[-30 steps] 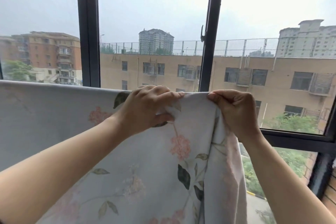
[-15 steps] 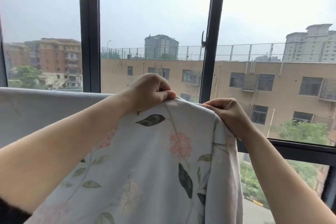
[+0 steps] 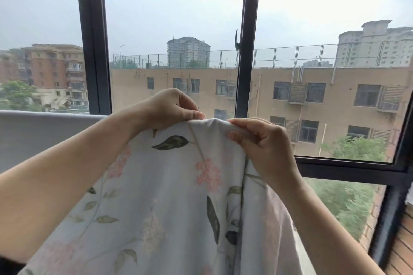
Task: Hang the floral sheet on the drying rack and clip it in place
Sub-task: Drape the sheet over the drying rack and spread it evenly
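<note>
The left hand [image 3: 172,108] has come up off the bunched cloth and now pinches the top fold of the sheet [image 3: 169,196] between thumb and curled fingers. The right hand [image 3: 266,143], at its 4 o'clock, has rolled so its thumb shows, fingers curled round the same fold. That fold stands higher than the flat stretch at 9 o'clock, which looks already draped over a hidden rack. I judge spreading continues and clipping has not begun. Count: two hands, one sheet, no clips in view.
</note>
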{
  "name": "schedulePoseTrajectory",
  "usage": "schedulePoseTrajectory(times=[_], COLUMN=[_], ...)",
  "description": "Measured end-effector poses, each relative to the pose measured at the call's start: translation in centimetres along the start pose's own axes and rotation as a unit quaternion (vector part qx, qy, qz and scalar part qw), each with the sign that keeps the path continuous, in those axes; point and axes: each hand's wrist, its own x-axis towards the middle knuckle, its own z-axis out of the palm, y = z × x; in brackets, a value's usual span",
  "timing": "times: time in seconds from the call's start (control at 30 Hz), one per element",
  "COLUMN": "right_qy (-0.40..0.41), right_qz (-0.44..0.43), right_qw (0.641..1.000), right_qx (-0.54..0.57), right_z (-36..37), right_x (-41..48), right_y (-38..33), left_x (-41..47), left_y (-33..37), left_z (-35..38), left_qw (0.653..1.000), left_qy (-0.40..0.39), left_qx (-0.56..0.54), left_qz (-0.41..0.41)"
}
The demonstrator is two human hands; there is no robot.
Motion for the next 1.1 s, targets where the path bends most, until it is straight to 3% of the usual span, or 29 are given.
schedulePoseTrajectory(times=[0.13,0.3,0.43,0.53,0.6,0.73,0.9,1.1], right_qy=[0.062,0.082,-0.026,-0.157,-0.143,-0.009,-0.027,-0.042], right_qz=[-0.016,0.024,0.102,0.221,0.224,0.087,-0.050,-0.036], right_qw=[0.997,0.993,0.981,0.931,0.943,0.996,0.986,0.982], right_qx=[0.037,0.082,0.166,0.243,0.202,0.029,-0.157,-0.181], right_z=[1.1,1.2,-0.2,-1.2,-1.5,-0.9,1.9,0.9], right_x=[-0.6,0.2,2.4,3.2,3.4,2.5,-0.4,0.5], right_y=[0.3,-0.7,-0.4,0.3,0.9,-0.6,-2.9,-2.1], left_x=[-2.0,-4.5,-4.8,-4.1,-3.4,-2.9,-3.4,-6.0], left_y=[-0.4,-1.0,-1.3,-0.8,-0.8,-1.9,-1.9,-3.9], left_z=[0.4,0.4,0.5,0.2,0.1,0.3,0.0,-1.4], left_qw=[0.986,0.981,0.979,0.980,0.985,0.992,0.986,0.965], left_qy=[0.113,0.120,0.118,0.118,0.098,0.077,0.104,0.150], left_qx=[0.028,0.030,0.011,0.010,0.002,0.000,0.075,0.162], left_qz=[0.122,0.149,0.164,0.162,0.139,0.096,0.104,0.138])
